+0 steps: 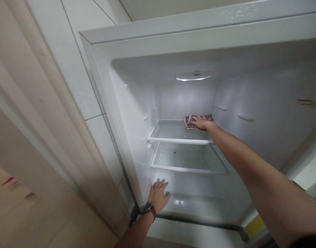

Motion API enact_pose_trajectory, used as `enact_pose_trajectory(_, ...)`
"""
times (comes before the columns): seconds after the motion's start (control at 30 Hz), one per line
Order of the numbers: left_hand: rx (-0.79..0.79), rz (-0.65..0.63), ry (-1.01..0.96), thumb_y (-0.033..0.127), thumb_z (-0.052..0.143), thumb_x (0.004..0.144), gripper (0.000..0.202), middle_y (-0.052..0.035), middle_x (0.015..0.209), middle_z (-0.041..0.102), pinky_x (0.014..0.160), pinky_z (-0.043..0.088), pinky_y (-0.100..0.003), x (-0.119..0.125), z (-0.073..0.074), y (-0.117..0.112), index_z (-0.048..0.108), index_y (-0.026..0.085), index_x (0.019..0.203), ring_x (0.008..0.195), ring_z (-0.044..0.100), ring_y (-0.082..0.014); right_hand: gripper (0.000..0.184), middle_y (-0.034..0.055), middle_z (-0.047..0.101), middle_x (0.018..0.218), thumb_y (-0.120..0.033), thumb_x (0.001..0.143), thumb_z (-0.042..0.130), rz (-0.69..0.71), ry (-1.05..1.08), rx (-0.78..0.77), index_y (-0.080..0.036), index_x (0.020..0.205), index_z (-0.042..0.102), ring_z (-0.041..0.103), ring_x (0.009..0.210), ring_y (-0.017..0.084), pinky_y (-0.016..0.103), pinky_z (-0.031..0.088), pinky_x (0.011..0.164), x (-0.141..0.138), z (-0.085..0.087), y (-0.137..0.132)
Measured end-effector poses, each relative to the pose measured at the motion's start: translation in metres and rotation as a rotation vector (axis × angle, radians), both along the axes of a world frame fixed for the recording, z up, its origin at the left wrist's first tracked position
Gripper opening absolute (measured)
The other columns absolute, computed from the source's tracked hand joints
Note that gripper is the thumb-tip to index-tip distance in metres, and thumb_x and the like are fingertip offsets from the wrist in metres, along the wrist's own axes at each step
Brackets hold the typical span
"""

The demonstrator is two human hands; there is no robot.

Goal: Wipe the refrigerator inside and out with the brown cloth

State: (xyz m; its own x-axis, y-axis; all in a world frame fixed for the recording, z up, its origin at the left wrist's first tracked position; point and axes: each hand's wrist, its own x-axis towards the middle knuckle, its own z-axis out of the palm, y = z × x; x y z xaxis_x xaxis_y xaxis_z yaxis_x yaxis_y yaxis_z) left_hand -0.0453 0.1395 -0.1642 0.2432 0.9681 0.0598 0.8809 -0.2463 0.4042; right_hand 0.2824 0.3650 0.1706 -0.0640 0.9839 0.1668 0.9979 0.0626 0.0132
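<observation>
An open, lit fridge compartment is in front of me. At the back of its upper glass shelf, my right hand presses a folded, dark patterned cloth with light edges. The fingers bend over the cloth and hold it against the shelf near the right wall. Lower down on the left, my left hand has its fingers spread, holding nothing, beside the fridge's left inner wall. It looks braced there, though the exact contact is hard to tell. A watch is on that wrist.
Below the upper shelf sits a second glass shelf. A lamp cover glows under the fridge ceiling. Small shelf supports stick out from the side walls. A wooden door frame and tiled wall stand close on the left.
</observation>
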Motion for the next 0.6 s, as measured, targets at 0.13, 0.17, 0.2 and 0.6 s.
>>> enact_pose_trajectory(0.13, 0.009, 0.003, 0.001, 0.041, 0.053, 0.091, 0.061, 0.0043, 0.167, 0.046, 0.133, 0.018, -0.049, 0.000, -0.003, 0.001, 0.061, 0.033, 0.151, 0.161, 0.028, -0.0285, 0.081, 0.0110, 0.041, 0.167, -0.083, 0.091, 0.024, -0.049, 0.042, -0.053, -0.039, 0.155, 0.048, 0.039, 0.149, 0.049, 0.086, 0.023, 0.115, -0.004, 0.003, -0.003)
enact_pose_trajectory(0.17, 0.012, 0.003, 0.000, 0.042, 0.053, 0.091, 0.061, 0.0044, 0.167, 0.046, 0.133, 0.018, -0.049, 0.000, -0.004, 0.001, 0.062, 0.033, 0.151, 0.161, 0.028, -0.0284, 0.082, 0.0104, 0.039, 0.168, -0.084, 0.091, 0.024, -0.054, 0.050, -0.055, -0.039, 0.156, 0.047, 0.038, 0.150, 0.049, 0.085, 0.022, 0.116, -0.004, 0.003, -0.004)
enact_pose_trajectory(0.2, 0.014, 0.004, -0.001, 0.042, 0.053, 0.091, 0.061, 0.0044, 0.167, 0.046, 0.133, 0.017, -0.048, 0.000, -0.004, 0.001, 0.062, 0.033, 0.151, 0.161, 0.028, -0.0284, 0.082, 0.0100, 0.039, 0.168, -0.083, 0.091, 0.024, -0.058, 0.058, -0.055, -0.039, 0.156, 0.046, 0.037, 0.151, 0.048, 0.084, 0.022, 0.117, -0.005, 0.003, -0.004)
enact_pose_trajectory(0.6, -0.016, 0.017, 0.027, 0.040, 0.052, 0.091, 0.062, 0.0044, 0.168, 0.044, 0.132, 0.018, -0.047, 0.002, -0.001, 0.001, 0.060, 0.033, 0.152, 0.162, 0.027, -0.0277, 0.087, 0.0133, 0.039, 0.169, -0.085, 0.090, 0.028, -0.188, 0.113, -0.021, -0.035, 0.159, 0.045, 0.029, 0.153, 0.056, 0.082, 0.018, 0.118, -0.013, 0.008, -0.021)
